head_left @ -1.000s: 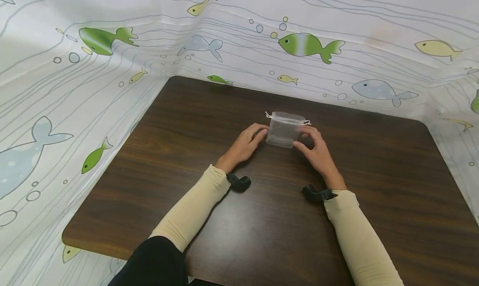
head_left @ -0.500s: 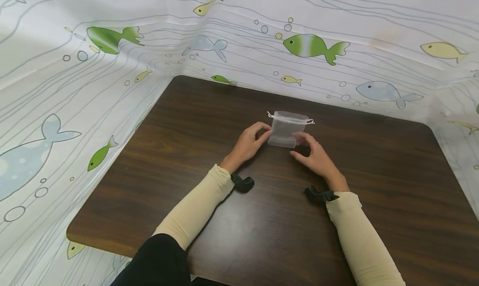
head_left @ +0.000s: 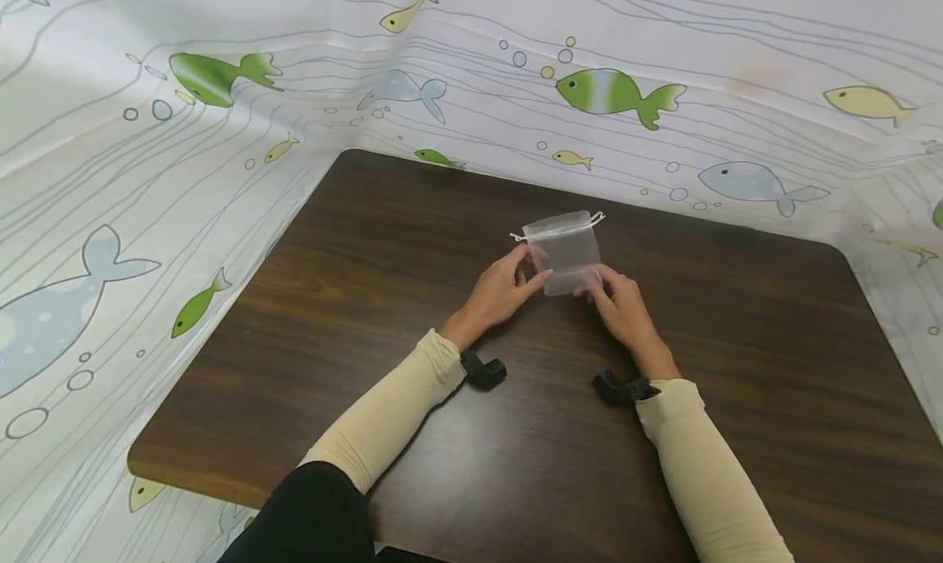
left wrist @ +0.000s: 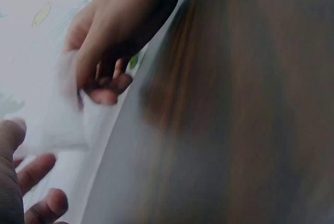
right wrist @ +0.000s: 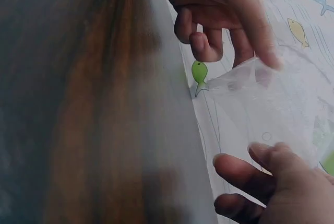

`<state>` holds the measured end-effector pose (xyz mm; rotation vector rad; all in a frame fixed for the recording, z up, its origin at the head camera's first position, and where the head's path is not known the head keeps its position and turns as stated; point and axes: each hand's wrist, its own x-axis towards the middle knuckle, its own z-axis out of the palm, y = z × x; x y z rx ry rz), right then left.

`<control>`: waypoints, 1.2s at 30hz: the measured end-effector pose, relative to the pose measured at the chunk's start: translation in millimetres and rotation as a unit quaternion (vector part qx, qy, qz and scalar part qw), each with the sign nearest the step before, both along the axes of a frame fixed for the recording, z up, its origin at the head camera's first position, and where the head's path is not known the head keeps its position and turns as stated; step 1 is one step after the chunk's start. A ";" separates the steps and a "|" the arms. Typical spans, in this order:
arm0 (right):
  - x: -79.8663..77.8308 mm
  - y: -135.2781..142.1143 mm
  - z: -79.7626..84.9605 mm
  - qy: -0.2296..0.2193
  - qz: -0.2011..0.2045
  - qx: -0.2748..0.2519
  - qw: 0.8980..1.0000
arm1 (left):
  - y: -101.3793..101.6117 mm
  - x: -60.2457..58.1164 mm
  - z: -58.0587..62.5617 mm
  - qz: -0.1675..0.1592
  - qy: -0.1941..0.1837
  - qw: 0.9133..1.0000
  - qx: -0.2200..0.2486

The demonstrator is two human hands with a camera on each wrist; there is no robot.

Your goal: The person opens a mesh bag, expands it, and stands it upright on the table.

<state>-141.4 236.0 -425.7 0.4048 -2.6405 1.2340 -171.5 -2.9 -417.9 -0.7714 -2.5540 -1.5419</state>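
Observation:
A small sheer white drawstring pouch (head_left: 570, 252) is held up between both hands in the head view, tilted so its right drawstring end sits higher. My left hand (head_left: 501, 289) pinches its left side, thumb in front and fingers showing through the mesh behind. My right hand (head_left: 622, 305) pinches the lower right corner, fingertips visible through the fabric. In the left wrist view the right hand (left wrist: 112, 41) grips the blurred pouch (left wrist: 57, 125) from above. The right wrist view shows the left hand (right wrist: 224, 15) with a finger on the pouch (right wrist: 261, 98). No contents show inside it.
A dark wood-grain table (head_left: 368, 244) with rounded corners lies beneath. Around its back and sides hangs a white curtain (head_left: 471, 96) printed with fish and bubbles. Black curved wrist mounts (head_left: 482, 371) stick inward from both wrists.
The pouch has turned, its right drawstring end rising and its left end dropping. My right fingers, spread half a second ago, now pinch its lower corner; my left thumb has come across its front.

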 end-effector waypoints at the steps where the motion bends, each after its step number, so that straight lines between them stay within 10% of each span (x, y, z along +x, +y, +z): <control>1: 0.0 0.0 -0.1 0.008 -0.003 0.001 1.000 | 1.6 1.4 -0.5 0.000 0.001 1.000 0.000; 11: 0.2 -1.5 1.0 0.082 -0.061 0.023 0.994 | 8.2 6.4 0.7 0.056 0.087 0.994 0.035; 22: 2.8 -2.0 3.3 0.198 -0.082 0.086 0.973 | 6.5 7.0 1.3 0.047 0.116 0.992 -0.007; 36: 2.2 1.3 0.8 -0.041 0.024 0.088 0.995 | -4.0 -4.8 -3.8 0.058 0.091 0.992 -0.065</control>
